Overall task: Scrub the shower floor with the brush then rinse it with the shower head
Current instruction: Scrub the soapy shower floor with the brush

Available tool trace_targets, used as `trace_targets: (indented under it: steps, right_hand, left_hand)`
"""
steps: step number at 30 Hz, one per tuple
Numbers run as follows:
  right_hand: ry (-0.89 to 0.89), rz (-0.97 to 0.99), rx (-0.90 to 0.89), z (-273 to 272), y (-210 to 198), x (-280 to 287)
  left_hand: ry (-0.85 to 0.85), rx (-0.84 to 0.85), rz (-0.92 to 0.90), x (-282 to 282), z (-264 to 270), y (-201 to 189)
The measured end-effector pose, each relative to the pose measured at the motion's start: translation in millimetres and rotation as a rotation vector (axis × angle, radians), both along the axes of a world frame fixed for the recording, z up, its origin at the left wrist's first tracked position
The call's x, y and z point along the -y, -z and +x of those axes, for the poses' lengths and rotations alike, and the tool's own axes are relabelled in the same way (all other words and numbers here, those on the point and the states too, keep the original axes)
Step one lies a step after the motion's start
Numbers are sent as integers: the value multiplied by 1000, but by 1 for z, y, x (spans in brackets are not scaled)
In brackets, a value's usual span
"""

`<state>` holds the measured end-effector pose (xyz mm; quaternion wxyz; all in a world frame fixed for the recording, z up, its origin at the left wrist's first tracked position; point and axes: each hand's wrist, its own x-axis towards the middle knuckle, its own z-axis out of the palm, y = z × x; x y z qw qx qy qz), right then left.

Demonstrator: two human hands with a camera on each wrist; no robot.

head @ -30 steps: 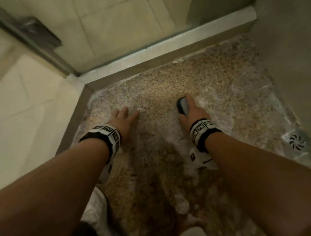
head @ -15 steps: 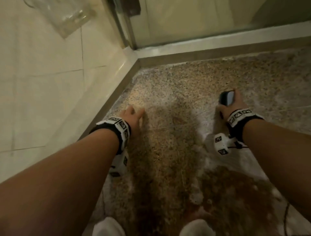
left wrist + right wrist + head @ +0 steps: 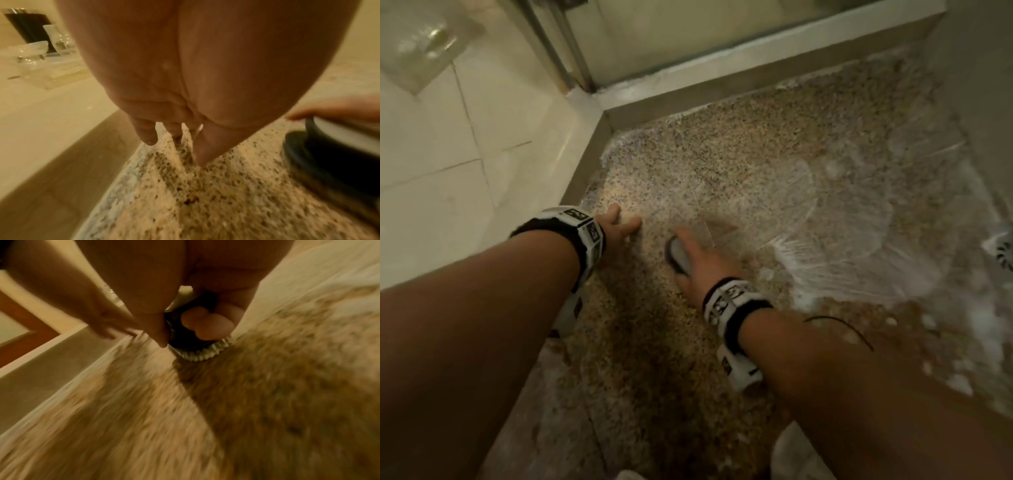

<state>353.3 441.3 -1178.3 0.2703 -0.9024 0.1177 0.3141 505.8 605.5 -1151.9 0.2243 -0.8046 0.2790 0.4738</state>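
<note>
The scrub brush (image 3: 677, 257) is gripped from above in the curled right hand (image 3: 700, 263), bristles pressed to the soapy speckled shower floor (image 3: 739, 161) for scouring, while the left hand (image 3: 619, 228) is spread flat beside it, seemingly for support.

1. The brush (image 3: 678, 257) was a small hand scrubber with a dark, rounded body and a ring of pale bristles (image 3: 202, 353) round its base.
2. It sat bristles-down on the shower floor (image 3: 756, 161), gripped from above by the right hand (image 3: 705, 263), whose fingers (image 3: 207, 324) curled round its dark body.
3. It lay just beside the left hand (image 3: 616, 229), near the corner where the two raised curbs met.
4. The shower floor was speckled tan and brown stone, wet, with white soapy foam (image 3: 859, 260) streaked in arcs across its right side.
5. The shower head did not show in any view.
</note>
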Motion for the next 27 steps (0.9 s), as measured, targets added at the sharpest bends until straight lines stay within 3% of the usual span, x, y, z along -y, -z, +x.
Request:
trace_targets:
  steps: [2,4,9,11,13,16,18,21,23,27]
  right_hand:
    - [-102,38,-56,-15,-1,-18]
    - [-68,31,-68,-25,-5,0]
    - [392,-175,-30,-23,-18,92]
    - [572,-209,-44,-17,-23,110]
    - [639,-226,-37,-9,-22,105]
    - [503,-141,47,-4,-17,55]
    - [286,-29,82,-13,-13,6]
    - [-45,27,-20,-36,-8,-27]
    - [-30,5,-20,-39,-7,-7]
    - [341,-137,33,-27,-16,73]
  left_hand:
    - [-17,0,-23,-6,-3,2]
    - [-38,5,-95,-12,-6,5]
    - [-25,20,-160,-24,-2,9]
    - [-21,39,-138,-23,-1,6]
    - [-16,50,-118,-22,-4,2]
    - [-26,62,-106,-17,-6,0]
    - [-35,65,-87,-13,-7,-2]
    - [-38,73,-51,-7,-8,-3]
    - [-23,74,-40,-8,-7,0]
    - [-25,67,-18,-5,-5,-2]
